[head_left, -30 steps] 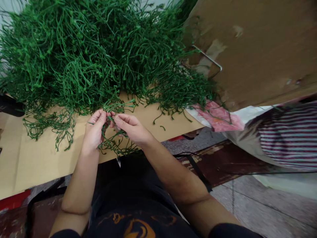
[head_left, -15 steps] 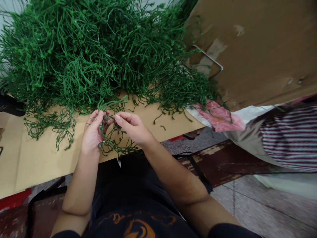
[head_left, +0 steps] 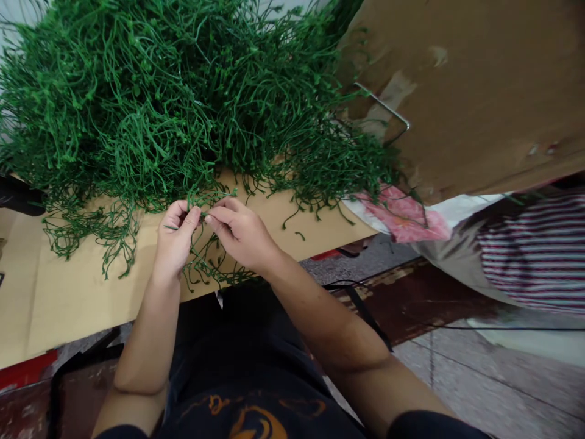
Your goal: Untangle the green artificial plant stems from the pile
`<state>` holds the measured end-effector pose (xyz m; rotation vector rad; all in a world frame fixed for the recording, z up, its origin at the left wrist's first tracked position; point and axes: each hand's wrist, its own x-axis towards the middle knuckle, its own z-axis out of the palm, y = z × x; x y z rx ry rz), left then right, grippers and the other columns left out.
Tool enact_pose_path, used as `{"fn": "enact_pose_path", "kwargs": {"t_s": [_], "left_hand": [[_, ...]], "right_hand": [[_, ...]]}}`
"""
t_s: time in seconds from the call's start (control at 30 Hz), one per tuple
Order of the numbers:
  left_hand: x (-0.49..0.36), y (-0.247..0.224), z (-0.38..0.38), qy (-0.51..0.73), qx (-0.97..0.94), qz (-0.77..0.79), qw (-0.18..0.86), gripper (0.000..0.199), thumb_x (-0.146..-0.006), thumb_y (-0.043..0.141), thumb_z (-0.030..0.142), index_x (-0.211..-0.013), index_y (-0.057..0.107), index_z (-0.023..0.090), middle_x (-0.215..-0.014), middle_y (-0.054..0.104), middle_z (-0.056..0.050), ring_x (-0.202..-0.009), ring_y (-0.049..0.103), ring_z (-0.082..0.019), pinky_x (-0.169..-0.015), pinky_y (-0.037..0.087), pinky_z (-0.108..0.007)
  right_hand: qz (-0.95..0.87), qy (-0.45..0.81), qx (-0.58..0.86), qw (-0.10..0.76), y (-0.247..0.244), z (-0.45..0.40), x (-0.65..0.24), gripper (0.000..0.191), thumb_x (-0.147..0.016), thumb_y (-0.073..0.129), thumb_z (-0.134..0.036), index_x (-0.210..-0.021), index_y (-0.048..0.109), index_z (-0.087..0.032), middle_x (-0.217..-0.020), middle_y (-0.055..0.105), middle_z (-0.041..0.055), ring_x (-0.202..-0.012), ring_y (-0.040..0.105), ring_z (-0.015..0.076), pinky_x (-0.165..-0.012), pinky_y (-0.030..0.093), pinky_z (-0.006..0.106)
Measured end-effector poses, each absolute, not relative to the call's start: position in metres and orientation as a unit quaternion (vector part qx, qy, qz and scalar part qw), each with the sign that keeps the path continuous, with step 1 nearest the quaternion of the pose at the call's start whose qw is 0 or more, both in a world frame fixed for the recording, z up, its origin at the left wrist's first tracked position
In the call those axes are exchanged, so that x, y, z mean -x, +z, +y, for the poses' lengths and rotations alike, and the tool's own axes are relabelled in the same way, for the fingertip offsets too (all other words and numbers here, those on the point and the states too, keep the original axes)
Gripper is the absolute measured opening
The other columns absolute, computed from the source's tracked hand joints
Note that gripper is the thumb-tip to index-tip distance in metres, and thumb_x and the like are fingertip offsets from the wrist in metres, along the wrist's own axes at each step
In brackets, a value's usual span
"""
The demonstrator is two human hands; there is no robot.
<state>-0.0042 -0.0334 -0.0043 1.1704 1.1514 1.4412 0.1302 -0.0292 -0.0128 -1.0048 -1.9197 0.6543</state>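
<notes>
My left hand (head_left: 177,238) is closed, its thumb and fingers pinching thin green plastic plant stems (head_left: 201,198). Close beside it on the right, my right hand (head_left: 240,235) pinches at the same stems, thumb against forefinger. The two sets of fingertips are almost touching, and what exactly lies between them is partly hidden. Below the hands, a loose tangle of green stems (head_left: 217,268) rests near the front edge of the table. A large heap of the same green stems (head_left: 150,110) rises just beyond my hands.
Brown cardboard (head_left: 91,286) covers the tabletop. A big cardboard box (head_left: 493,91) stands at the right, with a metal wire handle (head_left: 384,107) by its left side. Pink plastic (head_left: 406,213) lies under it. Striped cloth (head_left: 534,253) is at the far right. Smaller stems (head_left: 119,238) spread at the left.
My right hand has shifted slightly left and up, so the fingertips of both hands are closer together. My left hand has turned slightly and moved a little to the right.
</notes>
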Motion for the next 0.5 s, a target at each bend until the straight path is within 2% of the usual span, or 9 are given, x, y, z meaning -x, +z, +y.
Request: {"fn": "enact_pose_path", "kwargs": {"t_s": [0.2,0.3,0.5], "left_hand": [[0.002,-0.005,-0.025,0.574,-0.496,0.462,0.459,0.025,-0.072,0.067,0.029,-0.061,0.048,0.017,-0.053,0.046,0.006,-0.049,0.039,-0.005,-0.051,0.035,-0.018],[0.0,-0.007,-0.021,0.579,-0.481,0.476,0.454,0.026,-0.074,0.065,0.022,-0.06,0.044,0.017,-0.054,0.049,0.006,-0.05,0.042,-0.005,-0.051,0.035,-0.018],[0.001,-0.005,-0.018,0.581,-0.462,0.502,0.443,0.023,-0.077,0.061,0.021,-0.063,0.043,0.018,-0.056,0.057,0.004,-0.052,0.048,-0.006,-0.051,0.036,-0.017]], "right_hand": [[-0.785,0.218,0.425,0.394,-0.01,-0.026,-0.133,0.028,-0.09,0.039,-0.026,-0.079,0.061,-0.014,-0.079,0.047,0.0068,-0.074,0.046,0.0155,-0.069,0.039,0.03],[-0.791,0.191,0.43,0.391,-0.013,-0.027,-0.131,0.026,-0.089,0.04,-0.025,-0.073,0.057,-0.015,-0.076,0.044,0.0056,-0.073,0.043,0.0158,-0.067,0.038,0.03],[-0.785,0.284,0.391,0.388,-0.016,-0.034,-0.126,0.025,-0.09,0.037,-0.024,-0.07,0.05,-0.016,-0.076,0.041,0.0034,-0.069,0.042,0.0131,-0.066,0.038,0.027]]}}
